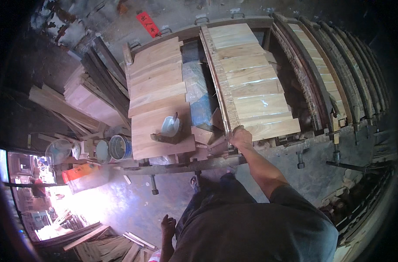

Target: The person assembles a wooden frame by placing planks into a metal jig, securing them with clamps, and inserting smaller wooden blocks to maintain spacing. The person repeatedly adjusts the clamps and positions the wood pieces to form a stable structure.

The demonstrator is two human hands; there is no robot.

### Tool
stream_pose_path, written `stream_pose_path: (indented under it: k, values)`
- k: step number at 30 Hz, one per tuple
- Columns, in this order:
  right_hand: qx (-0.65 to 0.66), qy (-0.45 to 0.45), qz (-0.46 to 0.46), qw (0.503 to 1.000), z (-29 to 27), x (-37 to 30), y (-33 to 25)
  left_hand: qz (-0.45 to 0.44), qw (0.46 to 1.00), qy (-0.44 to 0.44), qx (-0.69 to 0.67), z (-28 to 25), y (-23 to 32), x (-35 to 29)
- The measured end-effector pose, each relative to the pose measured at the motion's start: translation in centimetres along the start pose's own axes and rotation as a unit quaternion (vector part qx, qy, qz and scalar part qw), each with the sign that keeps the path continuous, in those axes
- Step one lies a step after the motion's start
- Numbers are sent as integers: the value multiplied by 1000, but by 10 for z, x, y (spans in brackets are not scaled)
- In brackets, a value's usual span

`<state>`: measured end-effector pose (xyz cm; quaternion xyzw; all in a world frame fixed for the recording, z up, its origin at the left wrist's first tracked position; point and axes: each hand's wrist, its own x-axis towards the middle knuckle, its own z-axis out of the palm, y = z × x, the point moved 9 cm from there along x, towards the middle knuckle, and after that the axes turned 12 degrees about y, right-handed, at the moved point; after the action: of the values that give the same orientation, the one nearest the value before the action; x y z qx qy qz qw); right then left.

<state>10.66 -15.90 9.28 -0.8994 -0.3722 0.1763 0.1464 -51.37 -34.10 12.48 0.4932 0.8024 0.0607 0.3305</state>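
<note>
Fingers (pixel 239 133) on rough wooden bar (pixel 220 81), flat boards (pixel 256 78)

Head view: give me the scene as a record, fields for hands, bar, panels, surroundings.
Left hand: hangs low beside the body, apart from the panels; nothing seen in it
Right hand: closed at the near end of a wooden bar
Bar position: between two panels, along the right one's left edge
Left panel: pale boards side by side; white tub near its front
Right panel: pale boards, some shiny streaks
Surroundings: bucket left of the left panel; red strip on the wall
</note>
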Motion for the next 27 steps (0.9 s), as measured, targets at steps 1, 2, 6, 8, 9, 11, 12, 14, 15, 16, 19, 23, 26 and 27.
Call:
stream_pose_path:
  k: [1, 2, 6, 8, 9, 11, 12, 14, 15, 16, 19, 23, 26, 27]
  values:
    - [8, -9, 4, 1000, 2, -3, -3, 10, 1000, -1, 11, -1, -19, 1]
    - [4, -6, -7, 1000, 5, -4, -5, 22, 1000, -5, 20, 4, -44, 9]
    - [-26, 22, -17, 999, 13, -4, 3, 8, 999, -42, -20, 17, -44, 7]
    - [-31, 16, -5, 999, 15, -4, 3, -35, 996, -49, -67, 20, -58, 1]
    - [-28, 5, 2, 1000, 18, -5, 4, -63, 992, -49, -95, 21, -72, -2]
    - [-6, -6, 17, 1000, 17, -6, 1, -21, 996, -52, -64, 20, -88, -8]
    - [10, -11, 22, 1000, 13, -13, -4, -8, 997, -52, -50, 19, -104, -18]
    - [35, -26, 28, 999, 2, -24, -10, 17, 1000, -23, -1, 20, -134, -20]
    - [44, -32, 30, 998, 0, -22, -2, -23, 997, -42, -61, 13, -114, -24]
    - [0, -49, 28, 998, 38, -1, 43, -58, 990, -58, -110, -3, -85, -25]
    - [22, 55, 90, 994, -15, -45, 11, -75, 992, -1, -100, -7, -172, -37]
    - [63, 223, -8, 973, -29, -80, -2, -91, 984, -15, -152, 2, -236, -34]
    - [55, 358, -152, 919, -32, -137, -45, -150, 965, -17, -214, -13, -278, -43]
    - [137, 318, -122, 930, -17, -151, -56, -180, 950, -21, -256, -13, -297, -39]
